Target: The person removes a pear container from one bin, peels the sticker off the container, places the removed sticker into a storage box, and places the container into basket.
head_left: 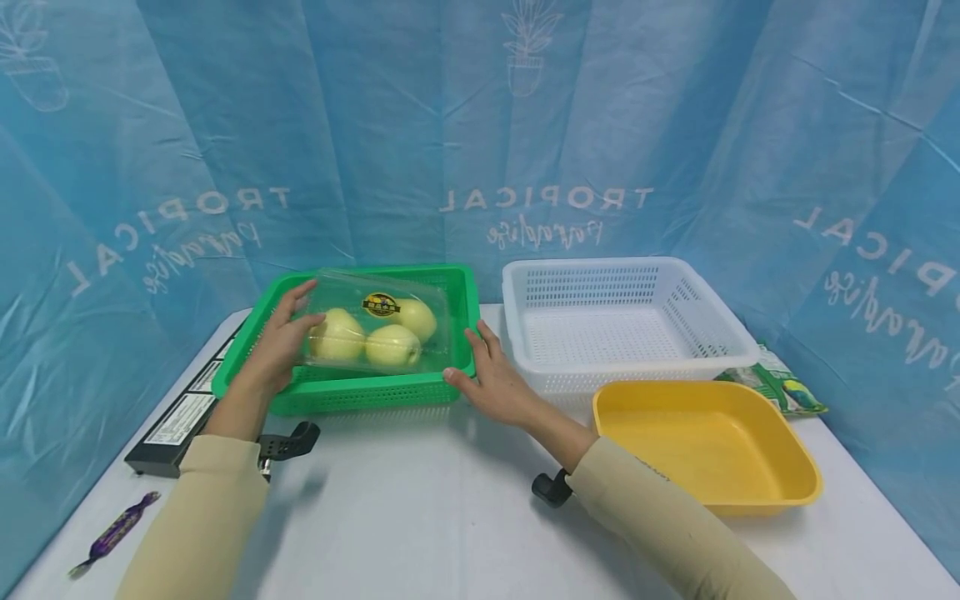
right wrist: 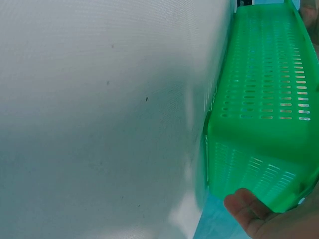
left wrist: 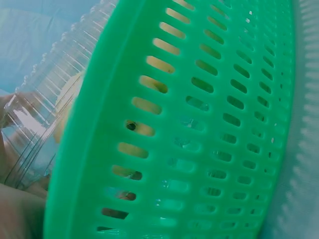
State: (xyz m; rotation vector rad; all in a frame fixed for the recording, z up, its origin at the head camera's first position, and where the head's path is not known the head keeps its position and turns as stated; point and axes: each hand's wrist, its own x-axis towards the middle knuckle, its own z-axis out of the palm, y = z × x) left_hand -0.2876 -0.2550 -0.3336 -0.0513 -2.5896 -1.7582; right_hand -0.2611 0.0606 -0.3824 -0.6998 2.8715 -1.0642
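Note:
A clear plastic box of pale yellow-green, apple-like fruit lies within the outline of the green basket, a black and gold label on its lid. My left hand grips the left end of this box. In the left wrist view the box stands above the basket's rim, with fingers seen through the plastic. At the basket's right front corner is my right hand, fingers extended, thumb by the rim. In the right wrist view its fingertips are beside the basket's end wall.
Right of the green basket stands a white basket, with a yellow tub in front. A green packet lies partly behind them. On the left are a black case with white labels and a purple-wrapped candy. A blue curtain surrounds the table.

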